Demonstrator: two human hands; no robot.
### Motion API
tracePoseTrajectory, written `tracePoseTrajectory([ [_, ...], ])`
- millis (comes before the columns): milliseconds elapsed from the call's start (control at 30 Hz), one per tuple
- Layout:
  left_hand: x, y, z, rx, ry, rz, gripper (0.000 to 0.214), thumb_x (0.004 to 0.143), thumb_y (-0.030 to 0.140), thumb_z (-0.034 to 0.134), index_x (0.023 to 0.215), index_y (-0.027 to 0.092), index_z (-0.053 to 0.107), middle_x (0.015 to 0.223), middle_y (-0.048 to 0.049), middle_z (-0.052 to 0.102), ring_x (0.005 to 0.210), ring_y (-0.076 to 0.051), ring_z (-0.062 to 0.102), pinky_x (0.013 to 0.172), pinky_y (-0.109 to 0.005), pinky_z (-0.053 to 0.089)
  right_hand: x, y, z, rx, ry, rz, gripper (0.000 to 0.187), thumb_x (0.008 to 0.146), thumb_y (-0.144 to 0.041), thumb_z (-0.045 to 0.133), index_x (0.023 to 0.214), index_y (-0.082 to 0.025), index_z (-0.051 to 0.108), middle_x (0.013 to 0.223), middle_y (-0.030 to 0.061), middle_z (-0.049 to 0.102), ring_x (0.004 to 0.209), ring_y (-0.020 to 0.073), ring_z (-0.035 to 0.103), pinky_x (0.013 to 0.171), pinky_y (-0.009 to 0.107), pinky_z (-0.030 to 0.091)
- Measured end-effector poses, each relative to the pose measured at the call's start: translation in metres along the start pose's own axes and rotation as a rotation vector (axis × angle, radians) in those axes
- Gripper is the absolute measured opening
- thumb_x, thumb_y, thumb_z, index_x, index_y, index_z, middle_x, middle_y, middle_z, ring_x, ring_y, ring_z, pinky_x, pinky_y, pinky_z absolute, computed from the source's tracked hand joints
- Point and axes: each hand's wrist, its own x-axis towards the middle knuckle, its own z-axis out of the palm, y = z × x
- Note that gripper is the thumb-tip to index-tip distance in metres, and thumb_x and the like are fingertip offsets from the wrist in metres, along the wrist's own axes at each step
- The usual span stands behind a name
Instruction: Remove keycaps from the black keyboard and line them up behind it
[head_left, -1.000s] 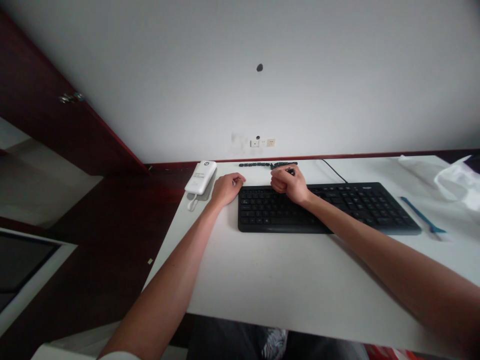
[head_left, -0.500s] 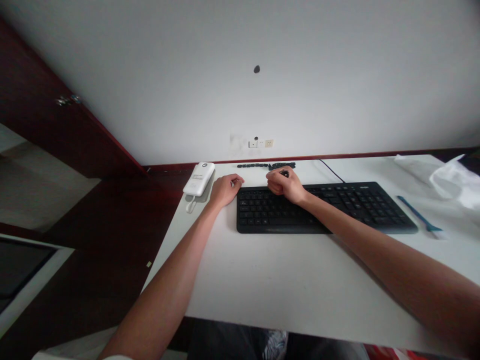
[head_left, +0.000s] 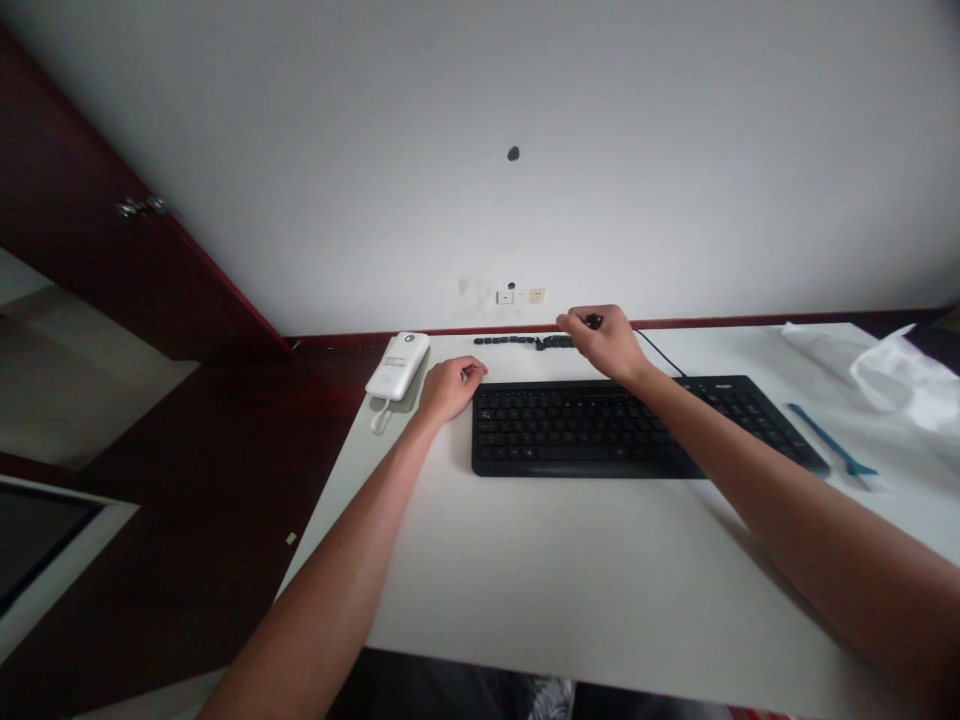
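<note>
A black computer keyboard (head_left: 570, 455) lies flat on the white table. My right hand (head_left: 611, 345) is raised above its back edge, the fingers closed around small black keycaps (head_left: 594, 321) that show at the top of the fist. Behind the keyboard, a row of loose black keycaps (head_left: 506, 340) lies along the back of the table, and my right hand covers the row's right end from view. My left hand (head_left: 448, 387) rests on the table beside the keyboard's back left corner, its fingers loosely curled in, with nothing visible in them.
A white power bank (head_left: 397, 365) with a short cable loop lies left of my left hand. A blue pry tool (head_left: 832, 440) and a crumpled white sheet (head_left: 907, 375) lie at the right. The keyboard cable (head_left: 660, 352) runs back to the wall.
My right hand has lifted from over the keyboard and moved right and towards the back, still closed on the keycaps. My left hand stays in place; the view has tilted slightly.
</note>
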Motion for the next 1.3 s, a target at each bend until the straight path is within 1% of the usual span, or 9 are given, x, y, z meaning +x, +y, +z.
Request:
tracePoseTrajectory([
  [100,0.000,0.000,0.000,-0.009,0.000,0.001,0.020,0.093,0.027,0.059,0.094,0.027,0.078,0.100,-0.0007,0.080,0.085,-0.019,0.069,0.075,-0.027,0.047,0.004,0.014,-0.007,-0.560,-0.055,-0.025,0.021,0.084,-0.039,0.061,0.077,-0.020,0.069,0.063,0.0050,0.061,0.061,0.0187,0.052,0.060,0.031,0.036],
  [167,0.000,0.000,0.000,-0.014,-0.003,0.000,0.020,0.094,0.028,0.059,0.094,0.027,0.078,0.100,-0.0008,0.080,0.085,-0.019,0.069,0.075,-0.027,0.047,0.004,0.023,-0.008,-0.721,-0.138,-0.002,0.025,0.085,-0.037,0.058,0.096,-0.021,0.074,0.072,0.0072,0.069,0.066,0.0215,0.058,0.062,0.032,0.038],
  [333,0.000,-0.001,0.001,-0.018,-0.003,0.011,0.020,0.094,0.029,0.059,0.094,0.027,0.078,0.100,-0.0013,0.080,0.083,-0.018,0.069,0.074,-0.026,0.047,0.001,0.035,-0.003,-0.753,-0.321,-0.020,0.049,0.086,-0.030,0.055,0.133,-0.027,0.067,0.095,0.0084,0.077,0.083,0.0262,0.068,0.068,0.033,0.044],
  [467,0.000,-0.001,0.000,-0.008,0.000,0.013,0.020,0.093,0.028,0.059,0.094,0.027,0.078,0.099,-0.0005,0.080,0.082,-0.018,0.069,0.072,-0.026,0.047,-0.001,0.038,0.003,-0.805,-0.394,0.032,0.059,0.088,-0.030,0.055,0.147,-0.028,0.058,0.105,0.0116,0.077,0.091,0.0285,0.070,0.078,0.036,0.049],
  [600,0.000,0.001,-0.001,0.002,-0.005,0.000,0.020,0.093,0.026,0.059,0.095,0.027,0.079,0.100,-0.0010,0.080,0.084,-0.018,0.069,0.074,-0.027,0.047,-0.001,0.039,0.006,-0.843,-0.431,0.057,0.059,0.090,-0.031,0.054,0.149,-0.029,0.056,0.113,0.0138,0.076,0.096,0.0305,0.071,0.082,0.038,0.050],
  [733,0.000,0.002,-0.002,0.009,-0.008,-0.002,0.020,0.094,0.028,0.059,0.095,0.027,0.079,0.100,-0.0011,0.080,0.083,-0.019,0.069,0.074,-0.027,0.047,-0.001,0.035,0.003,-0.825,-0.439,0.020,0.055,0.089,-0.029,0.056,0.144,-0.029,0.062,0.107,0.0122,0.077,0.095,0.0299,0.071,0.082,0.038,0.051],
  [900,-0.001,0.000,-0.001,-0.004,0.004,0.010,0.019,0.093,0.028,0.059,0.093,0.028,0.079,0.096,0.0006,0.079,0.081,-0.018,0.069,0.072,-0.027,0.047,0.004,0.025,-0.009,-0.810,-0.441,-0.020,0.032,0.088,-0.028,0.059,0.113,-0.029,0.080,0.095,0.0098,0.078,0.085,0.0272,0.071,0.079,0.036,0.051],
  [1000,-0.001,-0.001,-0.001,-0.008,0.003,0.011,0.020,0.094,0.029,0.059,0.094,0.028,0.079,0.096,0.0004,0.079,0.081,-0.019,0.069,0.073,-0.028,0.047,0.006,0.021,-0.015,-0.811,-0.461,-0.013,0.025,0.088,-0.027,0.061,0.101,-0.027,0.083,0.091,0.0101,0.078,0.081,0.0263,0.070,0.075,0.035,0.050],
  [1300,0.000,-0.002,0.000,-0.002,0.003,0.003,0.019,0.094,0.030,0.060,0.095,0.027,0.079,0.094,-0.0002,0.079,0.082,-0.019,0.069,0.072,-0.028,0.047,0.009,0.016,-0.027,-0.792,-0.452,-0.022,0.023,0.085,-0.029,0.069,0.103,-0.028,0.083,0.089,0.0069,0.078,0.081,0.0239,0.069,0.075,0.033,0.051],
])
